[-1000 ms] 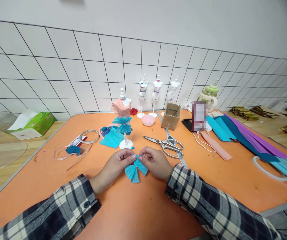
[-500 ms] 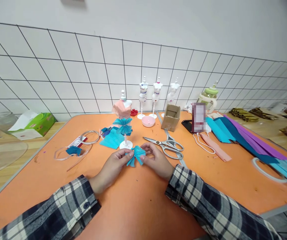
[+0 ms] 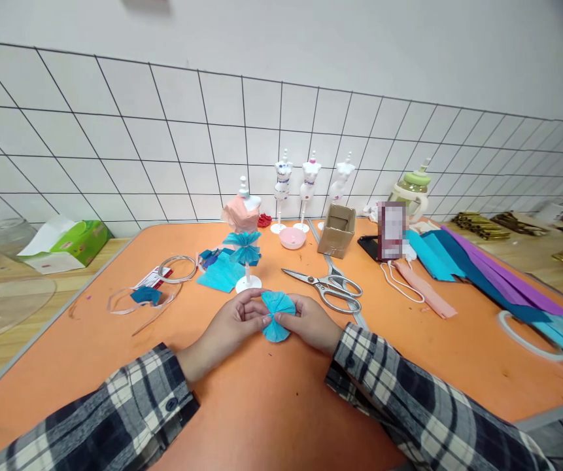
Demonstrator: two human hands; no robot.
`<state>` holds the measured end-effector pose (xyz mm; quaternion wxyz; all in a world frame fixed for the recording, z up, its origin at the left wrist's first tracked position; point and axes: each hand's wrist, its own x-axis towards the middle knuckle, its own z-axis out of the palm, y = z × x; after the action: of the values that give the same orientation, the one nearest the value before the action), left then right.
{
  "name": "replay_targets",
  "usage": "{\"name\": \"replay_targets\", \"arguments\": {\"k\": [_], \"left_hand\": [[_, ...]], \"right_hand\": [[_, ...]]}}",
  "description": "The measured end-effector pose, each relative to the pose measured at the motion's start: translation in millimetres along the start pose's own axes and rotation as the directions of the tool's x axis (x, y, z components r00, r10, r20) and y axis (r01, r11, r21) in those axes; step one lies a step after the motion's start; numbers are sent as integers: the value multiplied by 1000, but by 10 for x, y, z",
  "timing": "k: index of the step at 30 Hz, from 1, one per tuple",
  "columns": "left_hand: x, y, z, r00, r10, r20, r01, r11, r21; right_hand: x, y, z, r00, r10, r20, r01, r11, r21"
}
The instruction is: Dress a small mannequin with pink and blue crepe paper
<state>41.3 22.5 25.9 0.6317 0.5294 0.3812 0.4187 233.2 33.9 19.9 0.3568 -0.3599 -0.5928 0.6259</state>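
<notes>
A pleated blue paper piece (image 3: pixel 278 305), fanned out nearly round, is held between both hands above the orange table (image 3: pixel 261 405). My left hand (image 3: pixel 236 323) pinches its left side near the middle with thumb and fingers. From the right, my right hand (image 3: pixel 312 320) grips it, thumb on its front. Just behind the hands stands a small mannequin (image 3: pixel 242 212) on a white base, dressed in peach paper with a pleated blue paper layer below. Flat blue paper (image 3: pixel 221 272) lies beside that base. Scissors (image 3: pixel 327 286) rest on the table to the right of the hands.
Three small white mannequins (image 3: pixel 310 180), a pink dish (image 3: pixel 292 238) and a cardboard box (image 3: pixel 337 230) stand at the back. On the right are a phone (image 3: pixel 392 230), a bottle (image 3: pixel 411 190) and coloured paper strips (image 3: pixel 501 268). Wire coils (image 3: pixel 177 269) and a tissue pack (image 3: pixel 79 243) are left.
The blue piece has gone from a bow-like shape to a wider, rounder fan. Both hands have shifted on it, and my right fingers have closed around its right side.
</notes>
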Motion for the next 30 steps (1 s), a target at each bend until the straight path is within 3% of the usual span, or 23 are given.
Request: {"name": "replay_targets", "arguments": {"k": [5, 8, 15, 19, 23, 27, 30], "left_hand": [[42, -18, -7, 991, 50, -120, -46, 998, 38], [46, -22, -17, 991, 21, -133, -11, 997, 71], [49, 11, 0, 1000, 5, 8, -6, 993, 121], [65, -14, -8, 1000, -31, -1, 30, 982, 187], [42, -27, -6, 995, -63, 73, 45, 972, 232], [26, 9, 10, 993, -50, 105, 28, 978, 205], [31, 28, 15, 993, -43, 113, 21, 981, 192]], "right_hand": [[5, -22, 40, 1000, 25, -3, -24, 986, 166], [21, -13, 9, 999, 35, -7, -34, 989, 142], [19, 1, -15, 1000, 17, -16, -16, 998, 57], [26, 10, -32, 995, -48, -89, 36, 991, -130], [39, 11, -59, 986, -91, -140, 59, 974, -217], [31, -26, -73, 990, -30, -136, 20, 997, -77], [14, -61, -85, 998, 52, -27, -50, 996, 80]]}}
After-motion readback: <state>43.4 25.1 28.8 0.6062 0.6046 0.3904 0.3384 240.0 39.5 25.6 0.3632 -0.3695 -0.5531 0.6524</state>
